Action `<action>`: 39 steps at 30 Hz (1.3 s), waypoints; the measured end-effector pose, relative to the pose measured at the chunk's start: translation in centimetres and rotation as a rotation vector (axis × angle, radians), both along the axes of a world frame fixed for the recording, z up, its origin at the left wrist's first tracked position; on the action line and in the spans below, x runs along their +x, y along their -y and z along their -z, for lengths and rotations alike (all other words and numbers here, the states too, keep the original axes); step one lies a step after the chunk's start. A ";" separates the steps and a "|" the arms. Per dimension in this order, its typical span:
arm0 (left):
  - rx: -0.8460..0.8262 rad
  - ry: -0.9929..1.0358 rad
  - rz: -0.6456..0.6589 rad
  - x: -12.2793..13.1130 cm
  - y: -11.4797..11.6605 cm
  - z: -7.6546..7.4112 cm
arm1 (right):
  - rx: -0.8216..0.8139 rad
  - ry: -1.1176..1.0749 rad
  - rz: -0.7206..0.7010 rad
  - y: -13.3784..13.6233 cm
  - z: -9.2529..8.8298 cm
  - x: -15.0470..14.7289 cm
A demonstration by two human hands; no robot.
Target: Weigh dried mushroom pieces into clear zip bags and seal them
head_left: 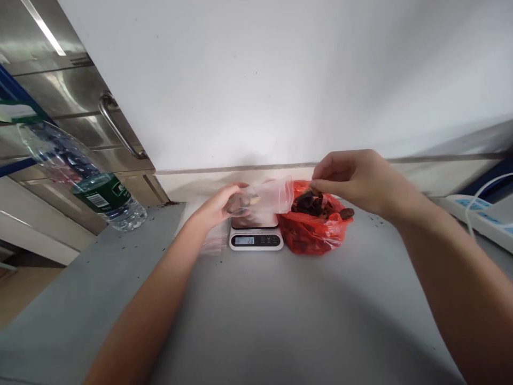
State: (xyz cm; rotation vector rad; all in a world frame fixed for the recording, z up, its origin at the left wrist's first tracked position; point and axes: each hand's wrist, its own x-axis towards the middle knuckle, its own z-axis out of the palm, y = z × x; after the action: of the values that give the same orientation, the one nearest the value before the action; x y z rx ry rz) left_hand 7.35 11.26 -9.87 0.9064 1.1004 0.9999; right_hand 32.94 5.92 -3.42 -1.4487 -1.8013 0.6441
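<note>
My left hand (220,205) grips the bottom end of a clear zip bag (270,196), which lies sideways above a small digital scale (256,240). A few dark and pale pieces show inside the bag near my fingers. The scale's display seems to read 28. Just right of the scale sits a red plastic bag (315,235), its top open on dark brown dried pieces (310,204). Over it, my right hand (352,174) pinches a small piece, brownish-yellow at its edge, between thumb and fingers, close to the zip bag's mouth.
Flat clear zip bags (212,240) lie left of the scale. A large plastic water bottle (108,195) stands at the left, near metal cabinet doors (80,96). At the right edge is a white device (481,214) with a cable. A white wall (256,96) rises behind.
</note>
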 end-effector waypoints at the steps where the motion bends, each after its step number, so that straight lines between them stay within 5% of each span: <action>1: -0.001 -0.004 0.006 0.1 0.0 0.0 | 0.010 -0.016 0.021 0.2 0.0 -0.6; 4: -0.004 -0.011 0.023 0.2 0.2 0.0 | 0.062 -0.064 0.073 0.4 0.4 -2.0; 9: -0.013 -0.011 0.045 0.1 0.6 -0.4 | 0.116 -0.047 -0.073 -0.1 1.9 -3.1; 14: -0.030 -0.019 0.082 -0.3 0.5 -0.5 | 0.307 0.054 0.023 -0.7 2.8 -2.6; 19: -0.033 -0.110 0.022 -0.4 -0.1 -0.2 | 0.120 0.148 -0.120 -0.4 2.4 -2.7; 23: 0.081 -0.230 -0.134 -0.8 -0.4 -0.2 | 0.126 0.235 -0.138 -0.2 2.9 -3.6; 31: 0.217 -0.494 -0.189 -1.2 0.3 -1.5 | -0.051 0.251 -0.478 -0.5 4.2 -4.1; 39: 0.272 -0.532 -0.160 -1.7 0.5 -2.6 | 0.050 0.278 -0.302 -0.8 2.4 -1.8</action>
State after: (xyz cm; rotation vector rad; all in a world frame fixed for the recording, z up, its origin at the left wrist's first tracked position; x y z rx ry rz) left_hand 5.63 10.76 -7.24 1.3724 1.5227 1.0863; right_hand 31.10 6.71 -5.86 -1.2935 -2.2649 0.5609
